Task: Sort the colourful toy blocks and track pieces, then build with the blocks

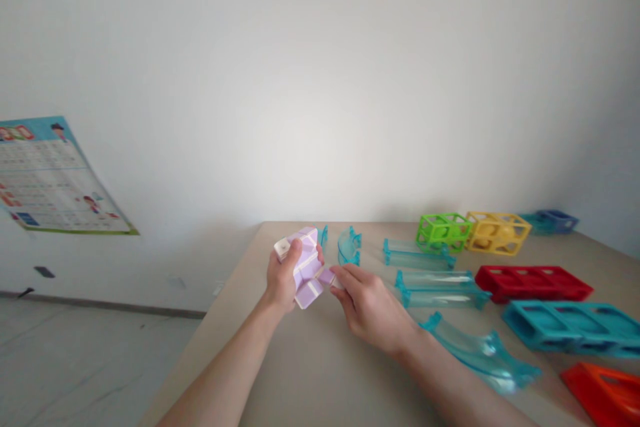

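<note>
My left hand [284, 277] is wrapped round a lilac-and-white blocky piece [306, 267] with several square faces, its thumb across the upper part. The piece is held up over the table and tilted; its exact kind is not clear. My right hand [367, 303] pinches a small lilac square part [327, 277] at the lower right of that piece. Whether this part is joined to it or only touching, I cannot tell. Behind the hands, a curved clear-teal track piece [349, 247] stands on the table.
On the table [300, 367], clear-teal straight tracks [437, 289] and a curved track [480, 350] lie to the right. Beyond are green [443, 232] and yellow open-frame blocks [497, 232], with red [533, 282], teal [575, 325] and orange frames [607, 390] nearer. A wall stands behind.
</note>
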`<state>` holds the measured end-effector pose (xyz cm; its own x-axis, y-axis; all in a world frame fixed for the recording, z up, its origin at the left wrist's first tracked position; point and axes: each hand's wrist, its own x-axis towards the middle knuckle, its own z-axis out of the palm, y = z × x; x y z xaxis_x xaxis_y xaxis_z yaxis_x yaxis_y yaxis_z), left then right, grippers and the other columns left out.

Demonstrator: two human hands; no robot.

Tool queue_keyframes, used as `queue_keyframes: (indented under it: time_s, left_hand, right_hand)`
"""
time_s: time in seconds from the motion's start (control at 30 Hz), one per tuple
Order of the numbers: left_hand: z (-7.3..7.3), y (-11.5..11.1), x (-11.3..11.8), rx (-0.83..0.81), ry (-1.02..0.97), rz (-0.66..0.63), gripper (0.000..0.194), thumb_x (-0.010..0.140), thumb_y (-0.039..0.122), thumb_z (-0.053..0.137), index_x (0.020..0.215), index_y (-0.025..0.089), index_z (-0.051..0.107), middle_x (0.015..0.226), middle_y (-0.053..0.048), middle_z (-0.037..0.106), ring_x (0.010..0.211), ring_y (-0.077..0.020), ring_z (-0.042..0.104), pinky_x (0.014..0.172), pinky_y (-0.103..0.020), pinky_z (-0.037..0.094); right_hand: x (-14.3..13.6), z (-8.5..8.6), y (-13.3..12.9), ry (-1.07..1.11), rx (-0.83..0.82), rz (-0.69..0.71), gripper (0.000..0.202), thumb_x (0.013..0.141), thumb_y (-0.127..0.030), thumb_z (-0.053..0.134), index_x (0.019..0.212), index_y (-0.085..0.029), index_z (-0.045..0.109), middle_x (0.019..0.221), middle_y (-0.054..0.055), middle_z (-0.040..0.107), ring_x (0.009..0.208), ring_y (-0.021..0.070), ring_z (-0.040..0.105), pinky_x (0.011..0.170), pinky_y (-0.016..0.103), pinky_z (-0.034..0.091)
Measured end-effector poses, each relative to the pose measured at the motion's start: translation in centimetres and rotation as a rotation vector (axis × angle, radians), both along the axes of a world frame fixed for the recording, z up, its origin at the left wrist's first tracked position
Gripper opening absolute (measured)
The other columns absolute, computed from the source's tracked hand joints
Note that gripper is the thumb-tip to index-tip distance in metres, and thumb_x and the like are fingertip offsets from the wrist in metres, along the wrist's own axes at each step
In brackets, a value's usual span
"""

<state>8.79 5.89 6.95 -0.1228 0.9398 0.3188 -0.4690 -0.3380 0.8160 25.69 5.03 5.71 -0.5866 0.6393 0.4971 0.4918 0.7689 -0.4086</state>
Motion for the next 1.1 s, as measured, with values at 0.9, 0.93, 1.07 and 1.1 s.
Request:
queue_keyframes:
  time_s: [0.9, 0.93, 1.07, 1.1]
  left_hand:
    - [-1.0, -0.4, 2.5, -0.238, -0.285, -0.040, 0.074, 0.079, 0.071, 0.044, 0.123, 0.013, 0.057, 0.068, -0.007, 0.069, 0.064, -0.0245, 0.067, 0.067, -0.036, 0.051]
    - [-0.9, -0.3, 2.4, -0.240, -0.278, -0.039, 0.075, 0.079, 0.072, 0.043, 0.121, 0.012, 0.058, 0.067, -0.008, 0.069, 0.063, -0.0244, 0.066, 0.066, -0.036, 0.051]
    - [-0.8, -0.4, 2.2, -0.248, -0.258, -0.048, 0.078, 0.077, 0.075, 0.042, 0.116, 0.011, 0.061, 0.067, -0.009, 0.068, 0.063, -0.0250, 0.066, 0.063, -0.036, 0.051]
    - [-0.7, -0.5, 2.1, -0.252, -0.259, -0.047, 0.078, 0.077, 0.075, 0.041, 0.116, 0.011, 0.061, 0.066, -0.009, 0.068, 0.063, -0.0252, 0.066, 0.063, -0.036, 0.051]
  right_hand:
    - [-1.1, -1.1, -0.3, 0.425, -0.075, -0.218, 0.019, 0.091, -0.035, 0.056, 0.098, -0.020, 0.064, 0.075, 0.002, 0.059, 0.060, 0.0141, 0.054, 0.059, 0.025, 0.042]
    - [-1.1, -0.9, -0.4, 0.413, -0.058, -0.203, 0.019, 0.091, -0.035, 0.055, 0.098, -0.019, 0.064, 0.077, 0.002, 0.059, 0.061, 0.0142, 0.054, 0.060, 0.026, 0.042]
    - [-1.2, -0.4, -0.6, 0.371, -0.027, -0.167, 0.018, 0.093, -0.033, 0.052, 0.098, -0.018, 0.062, 0.080, 0.005, 0.059, 0.061, 0.0151, 0.054, 0.059, 0.027, 0.043]
    - [-1.1, -0.3, -0.6, 0.362, -0.027, -0.160, 0.017, 0.093, -0.032, 0.051, 0.098, -0.018, 0.061, 0.080, 0.005, 0.058, 0.061, 0.0153, 0.054, 0.059, 0.027, 0.043]
